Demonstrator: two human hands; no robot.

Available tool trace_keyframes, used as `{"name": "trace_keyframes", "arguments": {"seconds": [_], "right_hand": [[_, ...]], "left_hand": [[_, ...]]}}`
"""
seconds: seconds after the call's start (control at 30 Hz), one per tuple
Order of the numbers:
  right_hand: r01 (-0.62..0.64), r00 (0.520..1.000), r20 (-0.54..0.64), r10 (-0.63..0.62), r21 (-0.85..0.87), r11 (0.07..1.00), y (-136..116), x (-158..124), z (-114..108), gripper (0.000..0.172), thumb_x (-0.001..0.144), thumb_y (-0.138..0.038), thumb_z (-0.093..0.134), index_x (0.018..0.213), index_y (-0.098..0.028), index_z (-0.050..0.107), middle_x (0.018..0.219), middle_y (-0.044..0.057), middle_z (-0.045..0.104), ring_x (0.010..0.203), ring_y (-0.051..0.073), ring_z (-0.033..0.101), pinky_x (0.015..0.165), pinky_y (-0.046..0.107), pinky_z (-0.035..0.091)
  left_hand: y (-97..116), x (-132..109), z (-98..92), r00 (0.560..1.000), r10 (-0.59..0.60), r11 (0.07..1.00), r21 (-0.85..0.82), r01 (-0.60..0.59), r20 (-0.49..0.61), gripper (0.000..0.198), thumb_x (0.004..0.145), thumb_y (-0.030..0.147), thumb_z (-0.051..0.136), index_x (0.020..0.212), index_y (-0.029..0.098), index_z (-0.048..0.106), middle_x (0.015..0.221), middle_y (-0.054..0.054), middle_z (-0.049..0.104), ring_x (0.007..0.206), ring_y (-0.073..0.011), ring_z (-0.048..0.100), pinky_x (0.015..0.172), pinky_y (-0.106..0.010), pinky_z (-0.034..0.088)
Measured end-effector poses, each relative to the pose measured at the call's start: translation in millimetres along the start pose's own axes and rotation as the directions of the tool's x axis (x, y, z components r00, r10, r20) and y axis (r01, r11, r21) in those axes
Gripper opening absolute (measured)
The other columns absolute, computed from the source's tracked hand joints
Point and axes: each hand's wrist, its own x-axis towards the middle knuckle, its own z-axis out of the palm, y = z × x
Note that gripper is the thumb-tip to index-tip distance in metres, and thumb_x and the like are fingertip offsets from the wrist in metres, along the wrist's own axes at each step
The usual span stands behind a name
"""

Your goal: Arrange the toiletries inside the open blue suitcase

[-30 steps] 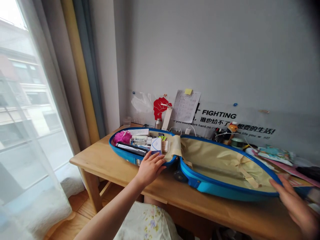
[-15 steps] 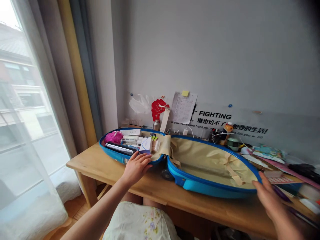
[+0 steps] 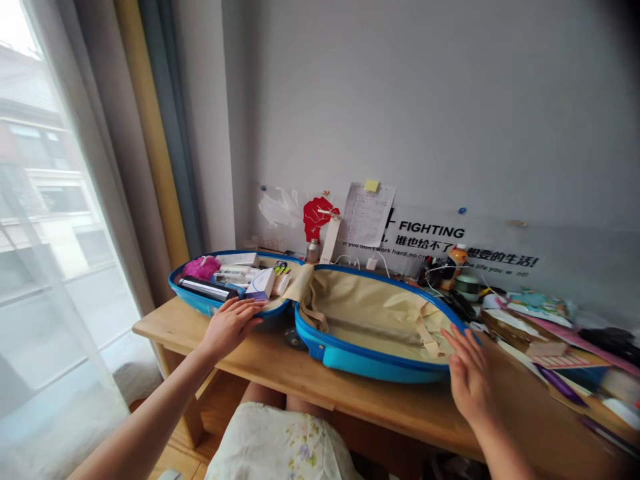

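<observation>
A blue suitcase point(image 3: 390, 369) lies unfolded on the wooden desk, its two beige-lined halves side by side. My left hand point(image 3: 233, 327) rests on the front rim of the left half, fingers stretched out. Against the right end of the other half lies my right hand point(image 3: 467, 367), fingers extended over the rim. Packed in the left half are a pink mesh puff point(image 3: 201, 268), a dark cylindrical case point(image 3: 207, 289), a white and purple box point(image 3: 261, 285), a long white box point(image 3: 239, 259) and several white tubes. The right half shows only its lining and beige straps point(image 3: 427, 337).
The desk point(image 3: 350, 397) ends on the left near curtains and a window. Right of the suitcase lie papers, a purple item point(image 3: 561, 385) and other clutter. A small metallic bottle point(image 3: 313, 251) and a white charger point(image 3: 371, 264) stand by the wall behind.
The suitcase has slid left along the desk, its left half now reaching past the desk's left part. Both hands have moved left with it.
</observation>
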Motion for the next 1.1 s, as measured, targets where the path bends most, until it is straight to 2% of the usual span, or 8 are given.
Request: {"name": "trace_keyframes", "arguments": {"seconds": [0.17,0.37,0.57,0.67,0.83,0.9,1.0,1.1], "right_hand": [[0.168,0.986,0.004,-0.168,0.044,0.985,-20,1,6,0.043,0.097,-0.037,0.031,0.124,-0.023,0.060,0.134,0.011,0.061,0.136,0.030,0.046,0.111,0.058,0.038],[0.183,0.983,-0.046,-0.180,0.058,0.981,-31,2,19,0.043,0.096,-0.036,0.031,0.123,-0.024,0.062,0.129,0.012,0.064,0.131,0.030,0.052,0.108,0.058,0.040],[0.168,0.986,-0.028,-0.167,0.057,0.984,-36,1,19,0.044,0.095,-0.038,0.031,0.121,-0.024,0.064,0.126,0.011,0.066,0.128,0.030,0.054,0.108,0.055,0.040],[0.213,0.976,0.019,-0.215,0.080,0.974,-34,6,17,0.044,0.095,-0.037,0.032,0.124,-0.023,0.063,0.130,0.011,0.064,0.130,0.029,0.053,0.109,0.054,0.040],[0.221,0.965,0.107,-0.239,0.152,0.963,-18,25,17,0.060,0.096,-0.054,0.021,0.124,-0.023,0.064,0.134,0.011,0.061,0.131,0.030,0.053,0.107,0.054,0.043],[0.230,0.963,0.105,-0.250,0.171,0.958,-13,29,20,0.062,0.096,-0.056,0.021,0.123,-0.022,0.065,0.135,0.012,0.061,0.130,0.030,0.053,0.107,0.053,0.043],[0.257,0.962,0.041,-0.268,0.177,0.950,-11,27,25,0.059,0.098,-0.051,0.020,0.126,-0.021,0.062,0.134,0.013,0.061,0.129,0.029,0.054,0.107,0.053,0.043],[0.247,0.969,-0.051,-0.241,0.158,0.956,-9,21,31,0.057,0.099,-0.048,0.018,0.129,-0.021,0.060,0.132,0.013,0.062,0.129,0.029,0.054,0.106,0.053,0.043]], "left_hand": [[-22,-5,-8.5,0.999,-0.020,1.000,0.016,0.020,0.031,0.040,0.098,0.050,0.040,0.107,0.027,0.071,0.115,-0.005,0.073,0.110,-0.0239,0.067,0.100,-0.041,0.048],[-37,-9,-13.5,0.995,-0.076,0.997,0.031,0.073,0.072,0.045,0.096,0.055,0.038,0.106,0.027,0.072,0.115,-0.008,0.073,0.111,-0.0251,0.066,0.103,-0.044,0.046],[-46,-6,-19.0,0.993,-0.041,0.999,0.025,0.039,0.112,0.047,0.096,0.057,0.037,0.106,0.028,0.072,0.112,-0.006,0.074,0.109,-0.0237,0.067,0.111,-0.045,0.038],[-52,-6,-21.5,0.991,-0.038,0.999,0.032,0.034,0.126,0.051,0.095,0.062,0.035,0.106,0.029,0.072,0.112,-0.005,0.074,0.106,-0.0241,0.069,0.112,-0.046,0.036],[-66,-8,-25.6,0.994,-0.007,0.998,0.059,0.000,0.110,0.056,0.092,0.069,0.033,0.103,0.033,0.074,0.108,-0.004,0.075,0.104,-0.0263,0.069,0.111,-0.048,0.037],[-70,-7,-29.4,0.993,0.012,0.998,0.053,-0.018,0.117,0.055,0.090,0.071,0.034,0.102,0.034,0.074,0.108,-0.003,0.075,0.104,-0.0266,0.069,0.111,-0.049,0.037],[-72,5,-36.5,0.990,0.022,0.999,0.038,-0.028,0.138,0.053,0.089,0.070,0.035,0.098,0.035,0.075,0.106,-0.001,0.076,0.108,-0.0269,0.067,0.110,-0.048,0.038],[-67,36,-38.9,0.981,-0.141,0.987,0.094,0.129,0.135,0.058,0.092,0.064,0.028,0.102,0.029,0.074,0.111,-0.004,0.075,0.110,-0.0269,0.066,0.107,-0.044,0.041]]}}
